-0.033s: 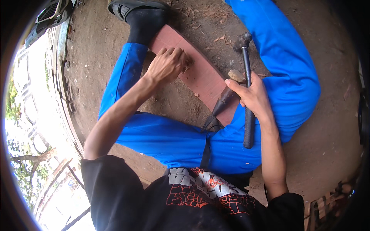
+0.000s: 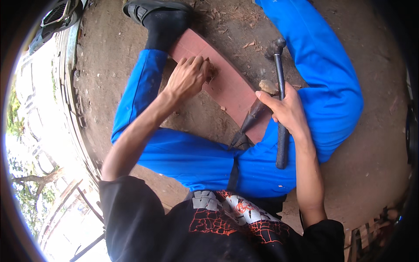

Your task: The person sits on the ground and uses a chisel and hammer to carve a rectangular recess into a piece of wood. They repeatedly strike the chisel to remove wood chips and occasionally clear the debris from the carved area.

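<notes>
A long reddish board [image 2: 224,87] lies slanting on the ground between my legs, its far end beside my left foot. My left hand [image 2: 187,78] is closed over the board's upper part, fingers curled around a small brown bit that I cannot make out. In my right hand [image 2: 288,109], by my right thigh, is a hammer [image 2: 279,70]. Its dark head points away from me and its handle end comes back over my lap. A dark, tapered piece [image 2: 251,120] lies across the board's near end, left of my right thumb; its kind is unclear.
A tan stone [image 2: 268,86] sits beside the board, next to the hammer. Wood chips [image 2: 249,45] are scattered over the bare dirt ground [image 2: 102,56]. My legs in blue trousers [image 2: 187,148] frame the board on both sides. Planks [image 2: 65,74] run along the left edge.
My left forearm has shifted slightly to the right, and the left hand has tilted a little on the board. My right hand and the hammer are almost unmoved.
</notes>
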`<state>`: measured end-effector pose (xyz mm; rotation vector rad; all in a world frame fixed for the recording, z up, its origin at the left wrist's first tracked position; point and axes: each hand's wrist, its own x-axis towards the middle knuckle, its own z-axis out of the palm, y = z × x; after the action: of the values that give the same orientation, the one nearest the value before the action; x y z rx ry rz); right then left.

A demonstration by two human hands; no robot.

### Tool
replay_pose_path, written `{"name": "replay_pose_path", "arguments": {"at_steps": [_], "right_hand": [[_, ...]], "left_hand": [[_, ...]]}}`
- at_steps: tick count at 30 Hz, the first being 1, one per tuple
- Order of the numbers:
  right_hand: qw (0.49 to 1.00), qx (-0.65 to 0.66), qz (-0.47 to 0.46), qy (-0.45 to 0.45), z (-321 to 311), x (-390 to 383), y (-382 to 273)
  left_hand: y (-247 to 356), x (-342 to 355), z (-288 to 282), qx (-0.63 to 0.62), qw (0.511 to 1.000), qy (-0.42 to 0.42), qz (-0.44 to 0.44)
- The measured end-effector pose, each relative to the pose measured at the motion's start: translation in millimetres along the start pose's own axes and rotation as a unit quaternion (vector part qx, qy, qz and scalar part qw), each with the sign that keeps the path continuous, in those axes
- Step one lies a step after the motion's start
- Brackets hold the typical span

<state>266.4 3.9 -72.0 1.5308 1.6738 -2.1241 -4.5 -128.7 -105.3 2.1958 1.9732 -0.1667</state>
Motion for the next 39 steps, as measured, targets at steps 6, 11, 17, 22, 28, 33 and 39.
{"name": "replay_pose_path", "arguments": {"at_steps": [6,11,17,22,28,33,39], "right_hand": [[0.999,-0.040,-0.031,0.020,3,7,17],[0.999,-0.036,0.023,-0.005,-1,5,7],[1.000,-0.016,-0.006,0.007,4,5,7],[1.000,0.008,0.024,0.005,3,0,-2],[0.999,-0.004,-0.039,0.015,4,5,9],[0.999,-0.017,-0.040,0.013,4,6,13],[0.998,-0.027,-0.047,0.028,6,7,12]], "left_hand": [[40,-21,27,-0.171,0.940,0.205,-0.214],[34,-14,13,-0.164,0.958,0.124,-0.202],[2,11,-10,0.004,0.999,-0.019,0.041],[-12,10,-8,-0.066,0.996,-0.050,0.018],[18,-16,22,-0.146,0.968,0.171,-0.115],[29,-12,11,-0.149,0.965,0.099,-0.193],[9,15,-32,-0.053,0.995,-0.064,-0.047]]}}
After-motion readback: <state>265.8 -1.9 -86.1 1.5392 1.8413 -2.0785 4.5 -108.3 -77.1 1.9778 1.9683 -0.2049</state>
